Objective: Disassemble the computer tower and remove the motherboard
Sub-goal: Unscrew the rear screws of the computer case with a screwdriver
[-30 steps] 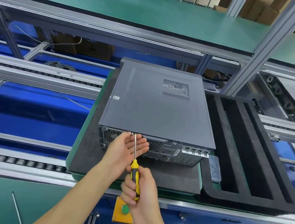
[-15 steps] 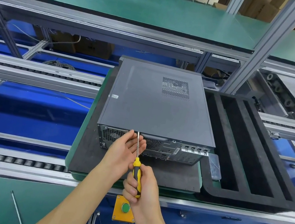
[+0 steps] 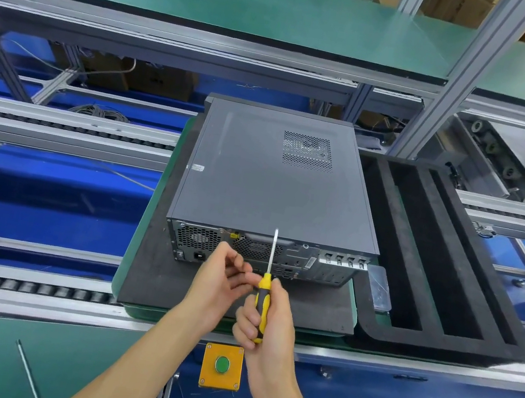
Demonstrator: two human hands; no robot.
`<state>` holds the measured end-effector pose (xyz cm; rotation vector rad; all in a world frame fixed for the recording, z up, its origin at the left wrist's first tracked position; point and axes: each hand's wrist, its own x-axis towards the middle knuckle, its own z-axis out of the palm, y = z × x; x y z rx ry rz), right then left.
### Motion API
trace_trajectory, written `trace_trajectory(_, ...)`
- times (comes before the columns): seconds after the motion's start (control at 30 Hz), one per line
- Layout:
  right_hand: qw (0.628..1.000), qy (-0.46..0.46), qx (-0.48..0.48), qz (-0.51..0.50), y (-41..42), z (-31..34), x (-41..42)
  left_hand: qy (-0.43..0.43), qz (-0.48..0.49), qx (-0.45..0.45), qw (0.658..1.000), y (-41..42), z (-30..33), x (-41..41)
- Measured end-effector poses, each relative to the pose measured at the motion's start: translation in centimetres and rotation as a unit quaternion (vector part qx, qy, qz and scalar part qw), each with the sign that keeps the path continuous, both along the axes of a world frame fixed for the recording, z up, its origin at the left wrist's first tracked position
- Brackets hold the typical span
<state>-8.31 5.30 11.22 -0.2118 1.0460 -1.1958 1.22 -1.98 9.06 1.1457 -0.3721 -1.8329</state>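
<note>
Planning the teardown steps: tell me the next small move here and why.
Probably bring the tip of the yellow-and-black screwdriver down onto a screw at the top edge of the dark grey computer tower's rear panel. The right hand holds it pointing up, the side cover is still on, and the left hand waits beside the shaft.

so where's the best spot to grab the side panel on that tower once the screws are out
Probably the rear edge of the side panel, nearest the person, beside the screwdriver tip. The computer tower lies flat with that panel facing up and its rear ports toward the person, so come from the near side.
</note>
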Motion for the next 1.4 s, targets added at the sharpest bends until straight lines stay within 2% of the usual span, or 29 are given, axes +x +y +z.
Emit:
trace_trajectory(0.2,0.990,0.100,-0.005,-0.096,-0.8,0.2,-4.8,-0.107,-0.117,-0.042,0.987,0.2,1.2,-4.6)
trace_trajectory(0.33,0.982,0.118,0.030,-0.146,-0.6,-0.2,-9.3,-0.145,-0.196,-0.071,0.967,0.1,1.7,-9.6)
trace_trajectory(0.47,0.979,0.092,0.055,-0.174,-0.5,-0.9,-13.8,-0.168,-0.200,-0.074,0.963,-0.7,1.3,-15.1)
trace_trajectory(0.83,0.970,0.080,0.106,-0.203,-0.3,-3.1,-24.1,-0.145,-0.196,0.046,0.969,-3.3,-1.5,-28.1)
trace_trajectory(1.1,0.978,0.076,0.068,-0.179,-3.6,-2.3,-25.4,-0.131,-0.219,0.011,0.967,-3.9,0.3,-27.2)
trace_trajectory(1.23,0.985,0.091,0.014,-0.144,-5.1,-0.6,-22.8,-0.171,-0.302,-0.054,0.936,-2.9,2.7,-24.8)
trace_trajectory(1.4,0.987,0.097,-0.025,-0.125,-5.9,1.7,-18.7,-0.181,-0.262,-0.122,0.940,-2.1,6.0,-20.3)
